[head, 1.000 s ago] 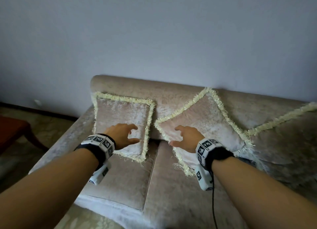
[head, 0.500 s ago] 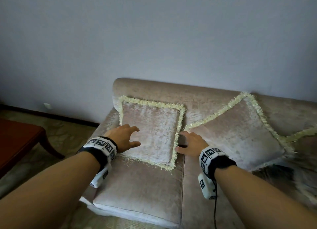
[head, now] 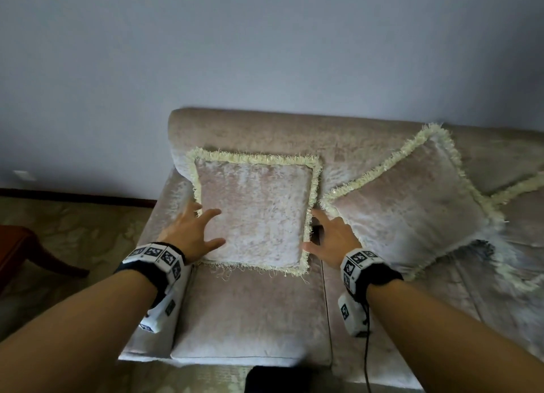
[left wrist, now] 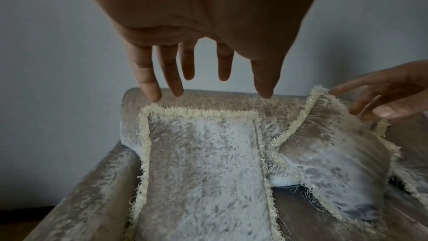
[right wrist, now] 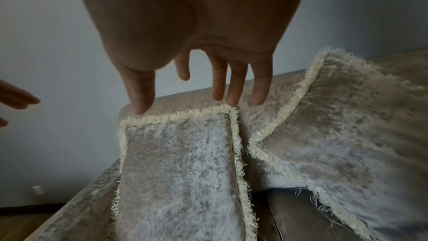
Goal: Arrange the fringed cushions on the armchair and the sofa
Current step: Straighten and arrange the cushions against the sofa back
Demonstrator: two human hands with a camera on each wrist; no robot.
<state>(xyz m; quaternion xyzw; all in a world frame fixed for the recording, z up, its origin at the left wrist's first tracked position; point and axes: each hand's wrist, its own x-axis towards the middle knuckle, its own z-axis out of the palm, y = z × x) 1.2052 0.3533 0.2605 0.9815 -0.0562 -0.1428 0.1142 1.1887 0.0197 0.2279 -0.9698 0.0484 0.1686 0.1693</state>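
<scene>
A square beige velvet cushion with cream fringe (head: pixel 259 213) (left wrist: pixel 203 168) (right wrist: pixel 183 171) leans on the sofa (head: pixel 253 310) back at its left end. A second fringed cushion (head: pixel 412 204) (left wrist: pixel 329 149) (right wrist: pixel 342 146) stands on a corner like a diamond to its right. A third fringed cushion (head: pixel 521 213) shows at the right edge. My left hand (head: pixel 194 231) (left wrist: pixel 203 72) hovers open at the square cushion's lower left edge. My right hand (head: pixel 329 236) (right wrist: pixel 208 83) is open with spread fingers at that cushion's right edge, between the two cushions. Neither holds anything.
A dark red wooden piece of furniture (head: pixel 20 254) stands on the patterned carpet (head: pixel 73 225) left of the sofa. A plain wall (head: pixel 265 45) rises behind the sofa. A wall socket (head: pixel 23 175) sits low on the left.
The view has swung left, centring the square cushion. Both hands have shifted from the two cushions' faces to either side of the square cushion, the right one leaving the diamond cushion.
</scene>
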